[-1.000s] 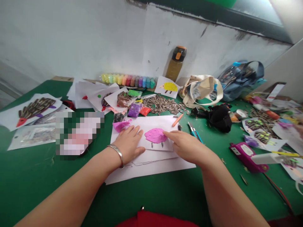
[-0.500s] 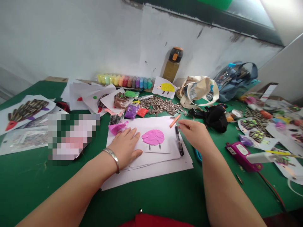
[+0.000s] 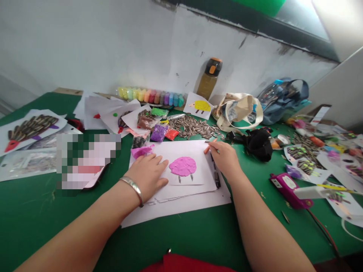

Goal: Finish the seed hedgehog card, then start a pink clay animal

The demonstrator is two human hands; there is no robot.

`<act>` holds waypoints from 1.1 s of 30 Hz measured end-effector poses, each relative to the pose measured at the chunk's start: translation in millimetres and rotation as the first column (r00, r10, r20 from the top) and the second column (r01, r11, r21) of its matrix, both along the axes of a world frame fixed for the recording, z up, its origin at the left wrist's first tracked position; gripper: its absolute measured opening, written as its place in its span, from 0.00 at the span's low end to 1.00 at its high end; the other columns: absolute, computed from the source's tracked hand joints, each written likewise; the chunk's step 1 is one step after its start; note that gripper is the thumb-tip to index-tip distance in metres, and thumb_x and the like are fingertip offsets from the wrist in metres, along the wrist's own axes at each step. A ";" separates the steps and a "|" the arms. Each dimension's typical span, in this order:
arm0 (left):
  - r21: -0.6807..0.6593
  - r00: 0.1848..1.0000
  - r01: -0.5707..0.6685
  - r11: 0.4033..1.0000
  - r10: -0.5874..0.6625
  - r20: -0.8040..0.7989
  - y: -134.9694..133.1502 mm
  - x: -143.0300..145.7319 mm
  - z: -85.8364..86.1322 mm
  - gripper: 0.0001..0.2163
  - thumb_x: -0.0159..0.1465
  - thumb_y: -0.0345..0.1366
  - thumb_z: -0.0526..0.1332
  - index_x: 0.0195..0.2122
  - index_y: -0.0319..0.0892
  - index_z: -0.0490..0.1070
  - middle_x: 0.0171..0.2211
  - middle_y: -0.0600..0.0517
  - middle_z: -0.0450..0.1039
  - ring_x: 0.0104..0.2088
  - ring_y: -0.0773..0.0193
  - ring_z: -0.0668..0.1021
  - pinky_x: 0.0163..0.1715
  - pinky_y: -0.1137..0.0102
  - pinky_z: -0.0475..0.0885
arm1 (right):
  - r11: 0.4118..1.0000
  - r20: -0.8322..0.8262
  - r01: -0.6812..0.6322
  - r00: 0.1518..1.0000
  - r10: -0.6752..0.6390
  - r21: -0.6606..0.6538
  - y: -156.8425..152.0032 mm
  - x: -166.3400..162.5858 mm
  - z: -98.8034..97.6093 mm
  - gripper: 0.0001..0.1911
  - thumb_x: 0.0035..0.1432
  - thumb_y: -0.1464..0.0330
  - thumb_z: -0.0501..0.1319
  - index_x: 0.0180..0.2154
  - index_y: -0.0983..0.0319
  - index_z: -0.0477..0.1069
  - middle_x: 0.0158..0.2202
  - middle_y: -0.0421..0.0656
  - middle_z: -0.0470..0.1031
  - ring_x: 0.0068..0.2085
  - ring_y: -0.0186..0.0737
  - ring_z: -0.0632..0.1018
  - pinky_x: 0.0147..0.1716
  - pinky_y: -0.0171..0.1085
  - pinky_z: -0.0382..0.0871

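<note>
A pink clay hedgehog-like body [image 3: 183, 166] with two dark drawn legs lies on white paper [image 3: 181, 196] in front of me. My left hand [image 3: 149, 174], a silver bangle at its wrist, rests flat on the paper's left side with fingers spread. Just beyond its fingertips is a crumpled bit of magenta clay or wrapper [image 3: 141, 151]. At the paper's upper right, my right hand [image 3: 225, 156] has thumb and fingers pinched on an orange crayon [image 3: 206, 150], partly hidden by the fingers. A black pen [image 3: 217, 177] lies beside that hand.
Sunflower seeds [image 3: 193, 126] are heaped behind the paper, near clay packets [image 3: 159, 133]. A bottle [image 3: 209, 79], a canvas bag [image 3: 236, 109] and a black pouch [image 3: 259, 144] stand farther back. A purple glue-gun-like device [image 3: 290, 190] with a cord is at right; seed hedgehog pictures [image 3: 34, 126] lie left.
My right hand has moved left and slightly up, and its fingers have closed on the orange crayon. My left hand stays flat on the paper.
</note>
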State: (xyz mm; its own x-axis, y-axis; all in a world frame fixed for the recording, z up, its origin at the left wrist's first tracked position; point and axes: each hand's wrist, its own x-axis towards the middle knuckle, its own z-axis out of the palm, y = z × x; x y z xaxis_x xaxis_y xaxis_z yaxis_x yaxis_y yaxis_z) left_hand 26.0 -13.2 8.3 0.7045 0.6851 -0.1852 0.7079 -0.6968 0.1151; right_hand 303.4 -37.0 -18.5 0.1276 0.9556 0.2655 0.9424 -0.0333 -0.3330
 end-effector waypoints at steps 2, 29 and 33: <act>0.007 1.000 -0.001 1.000 0.001 -0.005 -0.1 0.1 2.7 0.20 0.63 0.40 0.58 0.55 0.39 0.68 0.49 0.43 0.73 0.53 0.46 0.70 0.53 0.55 0.64 | 1.000 0.016 0.011 1.000 -0.011 0.001 0.1 -0.5 -2.5 0.20 0.64 0.71 0.47 0.36 0.59 0.79 0.39 0.43 0.80 0.42 0.43 0.75 0.46 0.38 0.64; 0.014 0.998 -0.029 0.999 0.028 0.055 -0.9 -2.0 0.1 0.11 0.63 0.38 0.60 0.43 0.39 0.72 0.42 0.45 0.72 0.44 0.52 0.73 0.43 0.60 0.69 | 0.987 0.369 0.005 0.928 0.056 -0.162 47.5 -3.1 -3.8 0.15 0.58 0.76 0.51 0.38 0.64 0.77 0.37 0.51 0.73 0.43 0.48 0.72 0.40 0.40 0.60; 0.024 0.998 -0.027 0.999 0.026 0.051 -0.9 -1.9 0.6 0.10 0.63 0.38 0.59 0.43 0.39 0.72 0.42 0.45 0.72 0.43 0.52 0.73 0.43 0.59 0.69 | 0.997 0.055 -0.073 0.996 0.071 0.031 34.2 -17.7 10.4 0.14 0.60 0.74 0.50 0.37 0.63 0.75 0.39 0.49 0.72 0.38 0.42 0.73 0.39 0.38 0.63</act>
State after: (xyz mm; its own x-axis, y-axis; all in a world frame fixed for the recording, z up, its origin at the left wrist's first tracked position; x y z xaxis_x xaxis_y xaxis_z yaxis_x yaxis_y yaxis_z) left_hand 24.1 -14.0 8.9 0.6940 0.7077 -0.1326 0.7200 -0.6808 0.1349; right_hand 285.6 -2.8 -8.1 0.0433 0.9525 0.3014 0.9585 0.0454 -0.2813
